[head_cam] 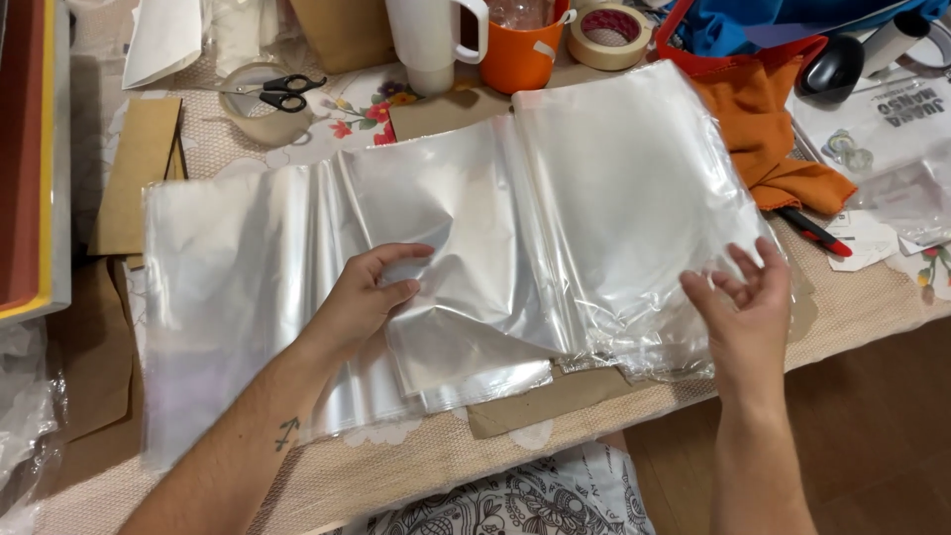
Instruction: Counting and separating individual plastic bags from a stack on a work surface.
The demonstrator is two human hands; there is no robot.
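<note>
The left hand point(371, 292) lies palm down with fingers curled; the right hand point(741, 307) is open, fingers spread upward.

Far left, black-handled scissors point(285, 91) rest on a tape roll point(263, 109), a white mug point(428, 42) beside an orange cup point(520, 54), and an orange cloth point(768, 129) far right.
</note>
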